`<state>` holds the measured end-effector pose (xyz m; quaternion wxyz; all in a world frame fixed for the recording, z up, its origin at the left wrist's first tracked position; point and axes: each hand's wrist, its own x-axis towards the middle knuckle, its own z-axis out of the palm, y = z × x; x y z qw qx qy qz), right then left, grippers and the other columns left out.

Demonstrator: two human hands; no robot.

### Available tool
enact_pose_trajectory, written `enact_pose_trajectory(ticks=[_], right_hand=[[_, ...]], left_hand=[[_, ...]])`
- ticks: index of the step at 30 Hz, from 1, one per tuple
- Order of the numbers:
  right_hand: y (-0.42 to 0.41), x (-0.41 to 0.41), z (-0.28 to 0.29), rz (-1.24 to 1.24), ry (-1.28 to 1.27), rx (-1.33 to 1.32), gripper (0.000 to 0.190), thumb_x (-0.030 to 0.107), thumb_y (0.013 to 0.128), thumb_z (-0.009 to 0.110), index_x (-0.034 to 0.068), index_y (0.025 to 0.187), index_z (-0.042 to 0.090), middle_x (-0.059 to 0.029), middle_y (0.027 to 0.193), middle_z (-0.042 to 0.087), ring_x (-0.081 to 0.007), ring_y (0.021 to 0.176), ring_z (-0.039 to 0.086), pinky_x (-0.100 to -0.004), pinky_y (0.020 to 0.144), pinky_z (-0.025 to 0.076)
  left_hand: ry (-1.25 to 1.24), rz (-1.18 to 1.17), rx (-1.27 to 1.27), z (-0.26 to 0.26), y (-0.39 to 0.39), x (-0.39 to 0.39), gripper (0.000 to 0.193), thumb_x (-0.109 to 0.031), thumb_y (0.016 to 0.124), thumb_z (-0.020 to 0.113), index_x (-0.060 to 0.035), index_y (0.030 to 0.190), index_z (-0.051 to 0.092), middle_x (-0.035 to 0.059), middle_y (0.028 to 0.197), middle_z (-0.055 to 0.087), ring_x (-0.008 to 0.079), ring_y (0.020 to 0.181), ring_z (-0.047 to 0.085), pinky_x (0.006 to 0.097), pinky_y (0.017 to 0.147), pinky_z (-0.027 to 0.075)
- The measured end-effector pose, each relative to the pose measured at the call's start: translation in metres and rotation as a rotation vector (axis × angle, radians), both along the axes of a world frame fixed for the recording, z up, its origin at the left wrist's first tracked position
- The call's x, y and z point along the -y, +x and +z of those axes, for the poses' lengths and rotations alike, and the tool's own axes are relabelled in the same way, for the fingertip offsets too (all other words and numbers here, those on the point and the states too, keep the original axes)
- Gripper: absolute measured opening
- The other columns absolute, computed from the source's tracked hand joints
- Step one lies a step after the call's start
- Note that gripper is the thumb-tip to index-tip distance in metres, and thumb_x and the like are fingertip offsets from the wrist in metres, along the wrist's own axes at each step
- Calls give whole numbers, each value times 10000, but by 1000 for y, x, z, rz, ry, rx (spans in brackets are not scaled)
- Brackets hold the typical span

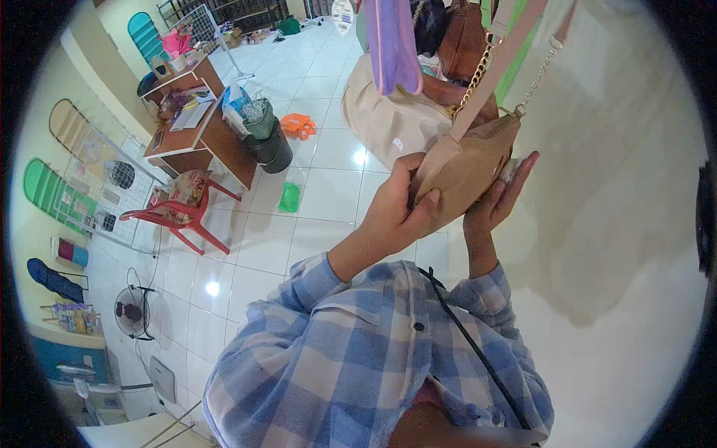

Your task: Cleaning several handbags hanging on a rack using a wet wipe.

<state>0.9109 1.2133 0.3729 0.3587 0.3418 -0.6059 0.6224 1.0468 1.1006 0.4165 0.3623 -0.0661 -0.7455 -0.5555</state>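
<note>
A tan shoulder bag [468,182] hangs before me by a beige strap [493,84] with chain links at both ends. My left hand [395,204] grips the bag's near left end, its thumb across the tan side. At the other end, my right hand [493,196] has its fingers stretched along the bag. A small white wad [508,170], perhaps cloth or tissue, is pinched between those fingers and the bag. Just behind hangs a larger cream bag [372,112], partly covered by a purple bag [392,50].
More bags, including a brown one [460,45], crowd behind. A pale wall [605,224] stands close on my right. To the left are a wooden desk [224,134], a black bin [271,148], a red plastic chair [193,215] and a floor fan [133,312]. Green plastic [289,197] lies on the tiles.
</note>
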Motion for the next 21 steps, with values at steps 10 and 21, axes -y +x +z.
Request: enact_pose_trajectory(ticks=[10,21], right_hand=[[23,10,-44,316,-88,269,632,396,966,259,3,1423,68,-188,1475,125,-277,1343,203,-390,1083,183],[45,6,11,27,165,-49,539,278,950,302,-37,1381,230,-236,1449,188,-352,1346,200,-441,1093,116]], left_hand=[[74,-21,60,0,5,0,335,-84,897,447,23,1192,330,128,1108,452,174,1052,442,307,929,352],[-11,89,-41,-11,7,-3,368,-113,871,495,38,1176,355,240,949,571,350,896,603,345,778,462]])
